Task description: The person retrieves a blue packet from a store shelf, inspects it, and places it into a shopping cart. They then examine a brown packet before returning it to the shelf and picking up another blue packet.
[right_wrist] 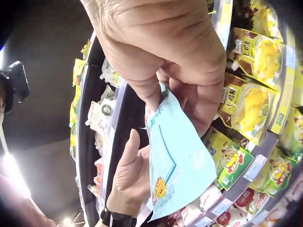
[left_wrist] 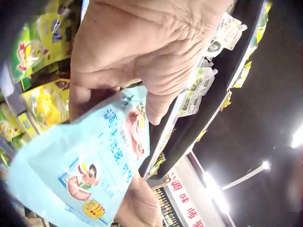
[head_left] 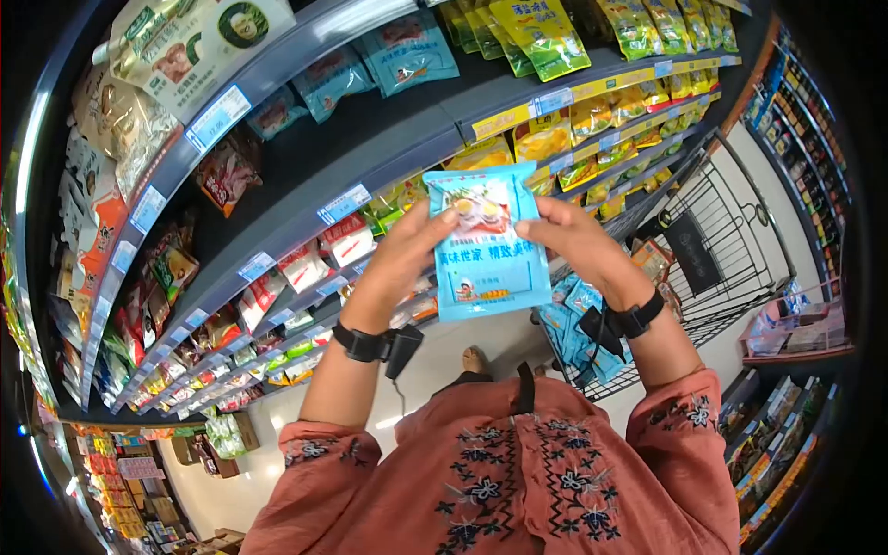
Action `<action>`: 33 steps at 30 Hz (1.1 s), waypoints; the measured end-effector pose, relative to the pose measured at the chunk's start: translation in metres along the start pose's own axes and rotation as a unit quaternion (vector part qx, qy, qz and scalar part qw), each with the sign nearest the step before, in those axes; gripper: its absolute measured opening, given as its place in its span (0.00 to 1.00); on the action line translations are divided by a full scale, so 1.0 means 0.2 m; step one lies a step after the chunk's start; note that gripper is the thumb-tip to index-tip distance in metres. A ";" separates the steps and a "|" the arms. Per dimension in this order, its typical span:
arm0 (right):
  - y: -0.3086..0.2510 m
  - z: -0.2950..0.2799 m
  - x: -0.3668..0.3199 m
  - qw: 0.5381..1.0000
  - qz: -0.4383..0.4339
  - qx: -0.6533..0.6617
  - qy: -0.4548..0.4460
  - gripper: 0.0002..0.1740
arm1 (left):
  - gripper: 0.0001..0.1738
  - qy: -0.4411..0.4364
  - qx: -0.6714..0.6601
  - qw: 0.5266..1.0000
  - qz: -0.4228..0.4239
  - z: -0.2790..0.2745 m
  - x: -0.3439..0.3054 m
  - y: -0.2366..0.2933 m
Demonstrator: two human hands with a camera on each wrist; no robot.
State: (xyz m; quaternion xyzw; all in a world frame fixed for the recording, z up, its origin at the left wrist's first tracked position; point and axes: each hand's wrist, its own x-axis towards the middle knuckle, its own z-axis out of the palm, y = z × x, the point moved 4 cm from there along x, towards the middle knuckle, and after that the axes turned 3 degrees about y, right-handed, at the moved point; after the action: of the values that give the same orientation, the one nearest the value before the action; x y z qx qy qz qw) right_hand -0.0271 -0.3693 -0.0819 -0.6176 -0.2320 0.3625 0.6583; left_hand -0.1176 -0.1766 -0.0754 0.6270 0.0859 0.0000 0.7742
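Note:
A light blue seasoning packet [head_left: 490,268] with a food picture and blue lettering is held up in front of the chest. The left hand [head_left: 407,242] grips its left edge, thumb on the front and fingers behind. On the opposite edge the right hand [head_left: 572,239] pinches it the same way. The left wrist view shows the left hand [left_wrist: 142,52] bent around the packet's upper part, thumb over the picture. In the right wrist view the right hand [right_wrist: 165,52] hides part of the packet [right_wrist: 177,156], whose lower end hangs free.
Shelves with price tags [head_left: 344,203] curve across the front and left, stocked with bags. Similar blue packets [head_left: 404,51] lie on an upper shelf, beside yellow-green bags [head_left: 541,37]. At the right stands a wire shopping cart [head_left: 740,231] with several blue packets [head_left: 578,324] inside.

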 end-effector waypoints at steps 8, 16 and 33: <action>-0.03 0.16 0.27 0.998 -0.008 0.042 -0.046 0.21 | 0.34 0.013 0.191 0.981 -0.033 -0.34 -0.09 0.05; -0.09 0.30 0.43 0.996 -0.017 0.051 -0.064 0.21 | 0.32 0.034 0.166 0.985 -0.035 -0.45 -0.14 0.20; -0.34 0.55 0.87 0.983 -0.161 -0.067 -0.062 0.26 | 0.20 0.195 0.160 0.966 0.060 -1.02 -0.03 0.54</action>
State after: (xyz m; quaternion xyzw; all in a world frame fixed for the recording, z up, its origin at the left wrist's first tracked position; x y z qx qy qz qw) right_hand 0.0135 -0.1635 -0.0268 -0.5913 -0.3924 0.2725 0.6497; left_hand -0.1382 0.0435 -0.0105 0.7346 0.1960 0.1547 0.6309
